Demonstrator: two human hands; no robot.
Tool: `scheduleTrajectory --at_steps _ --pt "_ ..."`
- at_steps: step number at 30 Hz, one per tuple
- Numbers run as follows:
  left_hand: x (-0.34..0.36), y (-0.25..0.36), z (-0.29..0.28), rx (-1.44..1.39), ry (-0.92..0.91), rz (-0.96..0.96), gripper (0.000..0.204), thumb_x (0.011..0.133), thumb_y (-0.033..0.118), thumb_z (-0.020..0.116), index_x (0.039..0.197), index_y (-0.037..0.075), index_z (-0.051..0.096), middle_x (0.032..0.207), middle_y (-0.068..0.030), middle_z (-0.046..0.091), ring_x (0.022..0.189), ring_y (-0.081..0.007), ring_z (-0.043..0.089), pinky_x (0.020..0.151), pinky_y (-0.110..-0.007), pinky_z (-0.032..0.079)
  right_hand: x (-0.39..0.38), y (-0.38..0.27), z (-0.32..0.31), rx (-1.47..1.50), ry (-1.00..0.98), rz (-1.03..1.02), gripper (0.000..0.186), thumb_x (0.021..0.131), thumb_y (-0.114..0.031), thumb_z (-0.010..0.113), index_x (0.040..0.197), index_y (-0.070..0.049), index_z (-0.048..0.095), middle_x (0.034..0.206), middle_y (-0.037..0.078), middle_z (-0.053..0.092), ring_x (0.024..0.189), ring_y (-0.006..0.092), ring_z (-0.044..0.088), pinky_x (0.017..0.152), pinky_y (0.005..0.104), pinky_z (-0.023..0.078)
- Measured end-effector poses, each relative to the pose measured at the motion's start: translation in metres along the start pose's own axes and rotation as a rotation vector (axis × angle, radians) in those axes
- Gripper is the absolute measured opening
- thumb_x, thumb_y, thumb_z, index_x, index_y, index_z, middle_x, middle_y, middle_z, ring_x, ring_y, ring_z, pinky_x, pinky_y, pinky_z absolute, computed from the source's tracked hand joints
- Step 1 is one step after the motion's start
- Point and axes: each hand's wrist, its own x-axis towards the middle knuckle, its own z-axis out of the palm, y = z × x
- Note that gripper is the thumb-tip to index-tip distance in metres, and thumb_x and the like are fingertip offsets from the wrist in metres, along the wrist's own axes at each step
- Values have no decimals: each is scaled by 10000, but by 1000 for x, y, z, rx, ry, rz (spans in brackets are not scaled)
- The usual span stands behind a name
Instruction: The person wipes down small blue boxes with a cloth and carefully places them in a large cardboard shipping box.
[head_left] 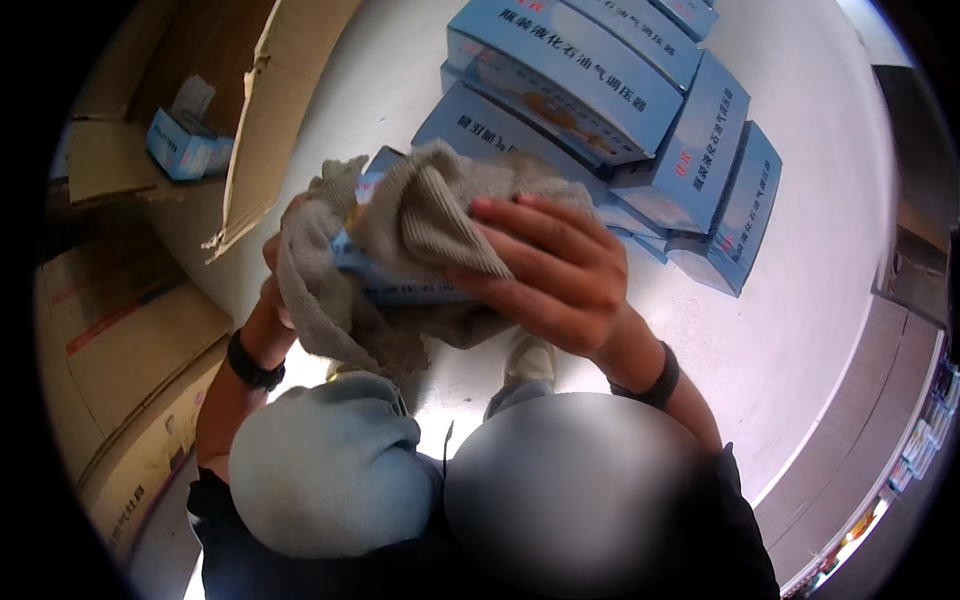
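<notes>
Centrally, a small blue carton (400, 285) is held in mid-air above the pale floor (800, 330), largely wrapped in a grey-beige cloth (420, 215) so that the fabric, not bare skin, bears on its faces. The right hand (560, 275) lies flat over the cloth, fingers spread and pressing it onto the carton's upper side. The left hand (280, 270), mostly hidden beneath the hanging folds, appears to grip the carton's far end from below, steadying it against that pressure. Beyond the hands, a fanned stack of matching blue cartons (620, 110) rests on the floor within reach. To the left stand open brown cardboard boxes (130, 350); one holds another blue carton (185, 145).
</notes>
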Motion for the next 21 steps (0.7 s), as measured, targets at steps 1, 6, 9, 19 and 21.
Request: scheduleTrajectory --at_steps 1,6,9,19,21 --pt "1 -1 0 -4 1 -5 903 689 341 866 1415 60 408 1436 -191 399 1298 -336 447 1086 -446 383 -6 2 1 -37 70 -22 331 866 -163 670 1194 -155 627 1129 109 682 1130 270 628 956 423 516" --pt "4 -11 4 -7 14 -5 896 704 335 858 1422 58 398 1438 -186 402 1300 -324 449 1083 -435 389 -41 2 -10 52 149 473 384 927 -91 559 1301 -8 542 1100 216 647 1022 326 648 876 416 520" --pt "-1 -5 0 -10 4 -6 893 713 331 854 1426 56 393 1440 -184 404 1301 -317 450 1081 -429 393 -55 -16 -4 90 116 496 642 916 -228 621 1422 81 374 1194 282 581 1036 396 619 860 446 514" --pt "4 -34 31 -269 223 -68 848 800 284 791 1469 46 327 1486 -182 375 1354 -301 409 1089 -419 397 -39 -23 -7 -119 -26 794 560 703 -156 862 1198 -35 630 876 171 702 758 293 707 669 309 554" --pt "1 -18 32 -233 266 27 708 822 203 738 1401 -17 396 1448 -219 423 1338 -329 437 1097 -452 390 -41 -27 -7 -135 48 729 370 719 -105 837 1039 -18 673 786 146 694 683 265 694 611 296 534"
